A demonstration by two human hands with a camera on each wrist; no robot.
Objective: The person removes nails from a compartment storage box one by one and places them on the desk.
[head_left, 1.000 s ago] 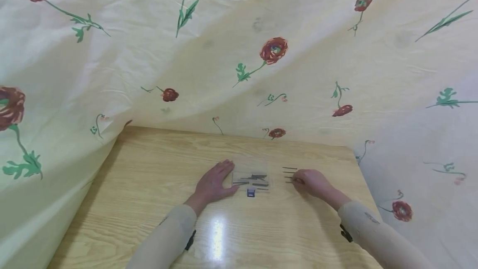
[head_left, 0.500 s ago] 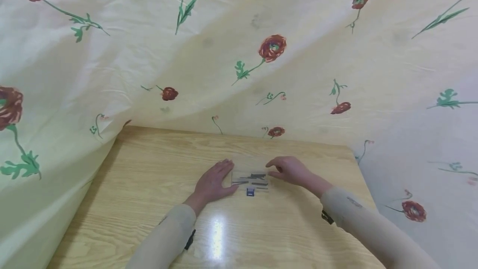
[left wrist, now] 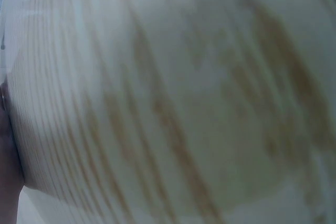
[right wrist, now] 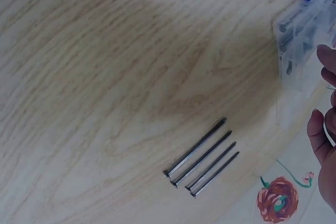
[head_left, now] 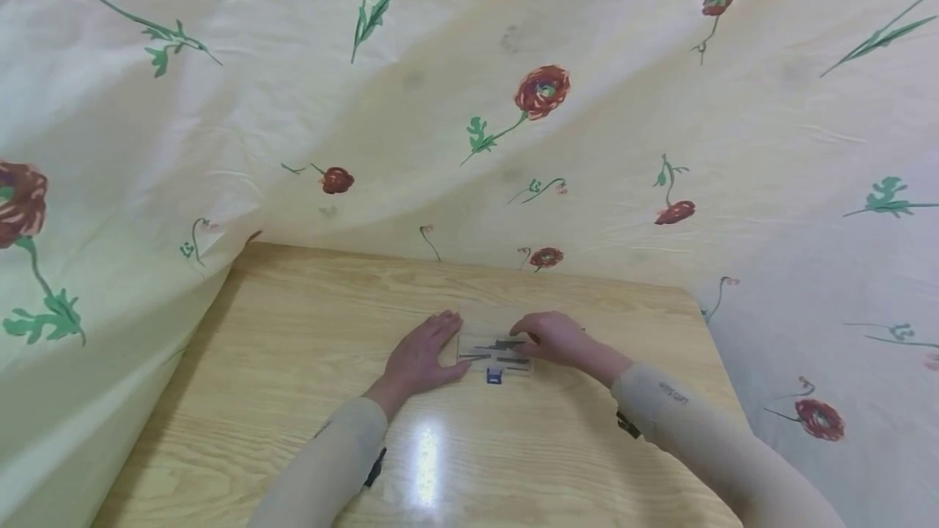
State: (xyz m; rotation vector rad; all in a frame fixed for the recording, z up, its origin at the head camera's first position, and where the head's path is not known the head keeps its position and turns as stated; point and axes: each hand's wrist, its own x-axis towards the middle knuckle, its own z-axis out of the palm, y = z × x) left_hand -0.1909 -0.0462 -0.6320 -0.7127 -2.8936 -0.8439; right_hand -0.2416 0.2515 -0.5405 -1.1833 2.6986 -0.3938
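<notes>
Left hand, fingers extended, beside a clear compartment box on the tabletop; right hand, fingers bent, at its right end, grip indiscernible; 4 nails lie nearby.

L hand w/ fingers straight, thumb out; R hand fingers bent, thumb apart; both arms fwd.

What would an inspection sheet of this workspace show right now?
Surface: light wood-grain table, bright glare patch.
Job's things: clear plastic compartment box with blue latch; dark metal nails inside; four loose nails side by side on table.
Clutter: nothing seen.
Grips: left grip spread at box's left edge; right grip over its right side, hold unclear.
Cables: nothing seen.
Surroundings: cream cloth printed with red flowers, behind and both sides.
</notes>
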